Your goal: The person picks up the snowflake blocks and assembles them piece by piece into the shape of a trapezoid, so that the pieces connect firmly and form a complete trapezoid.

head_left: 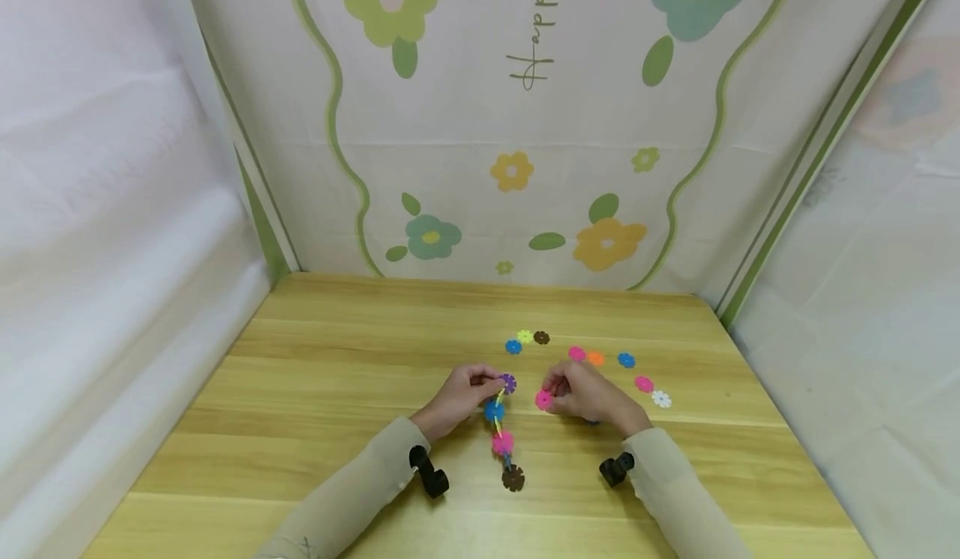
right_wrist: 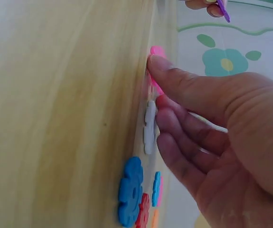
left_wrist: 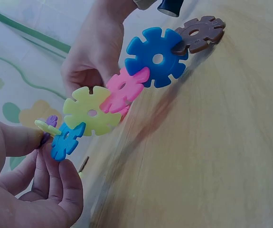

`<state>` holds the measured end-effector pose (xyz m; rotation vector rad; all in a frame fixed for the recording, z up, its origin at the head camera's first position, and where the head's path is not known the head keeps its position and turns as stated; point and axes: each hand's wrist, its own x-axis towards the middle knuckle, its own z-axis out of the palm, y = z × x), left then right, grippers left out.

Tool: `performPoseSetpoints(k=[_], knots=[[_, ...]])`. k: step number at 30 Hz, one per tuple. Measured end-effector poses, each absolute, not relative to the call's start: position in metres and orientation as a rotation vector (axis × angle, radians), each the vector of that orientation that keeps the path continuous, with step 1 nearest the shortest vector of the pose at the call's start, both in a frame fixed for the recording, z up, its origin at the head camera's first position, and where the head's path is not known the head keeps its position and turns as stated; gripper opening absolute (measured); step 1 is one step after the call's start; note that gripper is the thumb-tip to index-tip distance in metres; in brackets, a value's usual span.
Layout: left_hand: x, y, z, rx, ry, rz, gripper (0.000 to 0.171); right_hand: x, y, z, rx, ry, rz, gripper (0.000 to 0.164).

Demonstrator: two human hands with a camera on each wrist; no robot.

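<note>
We record first a chain of notched plastic discs [head_left: 494, 411], seven pieces slotted edge to edge: purple, yellow, blue, yellow, pink, blue and brown, in that order from its far end. The left hand [head_left: 459, 396] has its thumb and forefinger closed on the purple end piece; the rest of the chain runs from those fingertips back toward the person, to the right of the palm, with the brown disc [head_left: 513, 480] at the near end. Item two: a single pink disc [head_left: 543, 400], pinched upright between the thumb and fingertips of the right hand [head_left: 591, 394], on that hand's left side, level with the far part of the chain and apart from it. Beyond the hands we list a loose trio: blue disc [head_left: 513, 346], yellow-green disc [head_left: 525, 336] and dark brown disc [head_left: 542, 337]. Beyond and right of the right hand we count an orange disc [head_left: 595, 358], another blue disc [head_left: 626, 360] and a white disc [head_left: 661, 399], with further pink ones among them. A blue disc shows partly beneath the right hand. All loose pieces lie on the wood-grain tabletop [head_left: 315, 359], before a flower-printed cloth [head_left: 450, 109].
</note>
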<state>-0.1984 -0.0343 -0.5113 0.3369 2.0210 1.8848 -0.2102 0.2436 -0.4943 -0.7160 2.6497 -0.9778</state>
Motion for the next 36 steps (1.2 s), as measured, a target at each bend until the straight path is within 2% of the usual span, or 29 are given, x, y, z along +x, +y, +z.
performPoseSetpoints(k=[6, 16, 31, 36], knots=[[-0.199, -0.034, -0.513, 0.329, 2.008, 1.899, 0.022, -0.22, 0.238, -0.493, -0.717, 2.599, -1.157, 0.003], [-0.199, -0.038, -0.512, 0.331, 2.023, 1.881, 0.024, -0.232, 0.218, -0.489, -0.714, 2.476, -1.524, 0.008], [-0.201, -0.04, -0.513, 0.344, 2.011, 1.885, 0.02, -0.235, 0.2, -0.499, -0.664, 2.33, -1.687, 0.014], [-0.202, -0.037, -0.51, 0.267, 2.023, 1.899, 0.014, -0.232, 0.196, -0.499, -0.664, 2.299, -1.709, 0.013]])
